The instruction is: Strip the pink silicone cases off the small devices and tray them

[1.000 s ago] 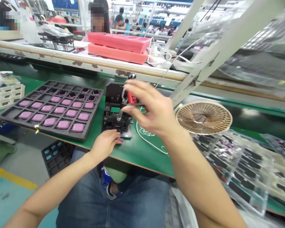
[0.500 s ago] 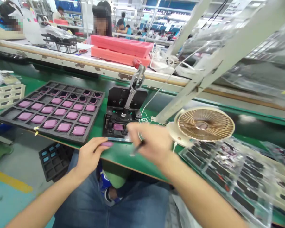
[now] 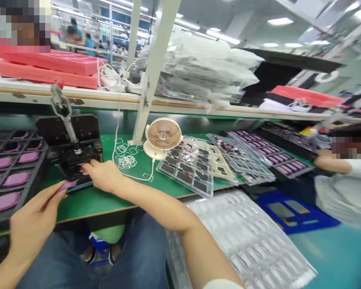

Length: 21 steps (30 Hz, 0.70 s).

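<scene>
Pinch grip on the left – one purple piece [image 3: 67, 185] was held by its edges between the thumb and fingers of the left hand [image 3: 36, 216], at the near corner of the press fixture [image 3: 88, 124]. The right hand [image 3: 101, 175] was put into the fixture, fingertips at a second purple piece [image 3: 83, 170]; whether that was gripped or merely touched could not be told – it was mostly covered by fingers.

Both pieces were judged light and stiff, probably smooth enough to slip, with faces easily scratched. Hold was best taken at the rim, faces kept clear.

Left forearm was angled up from the lower left corner. Right forearm was stretched across the bench edge, elbow bent, palm roughly down. Clamp lever [image 3: 68, 127] was tilted up, clear above the right hand.
</scene>
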Motion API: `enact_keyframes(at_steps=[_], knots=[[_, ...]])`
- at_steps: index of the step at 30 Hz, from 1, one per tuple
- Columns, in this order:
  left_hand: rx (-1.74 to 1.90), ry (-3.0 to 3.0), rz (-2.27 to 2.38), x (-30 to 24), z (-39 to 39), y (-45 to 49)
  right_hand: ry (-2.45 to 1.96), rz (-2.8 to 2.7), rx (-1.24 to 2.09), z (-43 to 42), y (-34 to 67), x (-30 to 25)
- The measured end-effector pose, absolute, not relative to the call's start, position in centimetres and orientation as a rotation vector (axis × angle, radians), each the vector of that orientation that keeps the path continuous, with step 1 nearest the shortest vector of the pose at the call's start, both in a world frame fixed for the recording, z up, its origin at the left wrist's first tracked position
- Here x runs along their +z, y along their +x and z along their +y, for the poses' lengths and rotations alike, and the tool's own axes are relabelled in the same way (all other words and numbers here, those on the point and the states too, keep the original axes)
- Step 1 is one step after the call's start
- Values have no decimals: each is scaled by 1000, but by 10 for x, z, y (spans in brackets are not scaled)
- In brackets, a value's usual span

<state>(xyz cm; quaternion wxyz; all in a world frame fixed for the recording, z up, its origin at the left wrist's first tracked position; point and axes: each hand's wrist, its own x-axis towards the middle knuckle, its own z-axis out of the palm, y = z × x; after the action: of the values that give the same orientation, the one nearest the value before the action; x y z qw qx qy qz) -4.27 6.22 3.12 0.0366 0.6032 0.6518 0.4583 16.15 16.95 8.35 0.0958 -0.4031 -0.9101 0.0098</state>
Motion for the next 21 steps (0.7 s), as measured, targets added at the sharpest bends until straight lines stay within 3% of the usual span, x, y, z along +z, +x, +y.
enact_keyframes(at_steps=[4, 8, 21], knots=[[1410, 2390, 1588, 28, 118, -24, -1294, -2542, 83, 126, 205, 79], [1228, 2551, 1566, 19, 154, -23, -1371, -2427, 134, 103, 247, 72], [892, 2664, 1635, 23, 133, -18, -1101, -2327, 391, 85, 220, 71]])
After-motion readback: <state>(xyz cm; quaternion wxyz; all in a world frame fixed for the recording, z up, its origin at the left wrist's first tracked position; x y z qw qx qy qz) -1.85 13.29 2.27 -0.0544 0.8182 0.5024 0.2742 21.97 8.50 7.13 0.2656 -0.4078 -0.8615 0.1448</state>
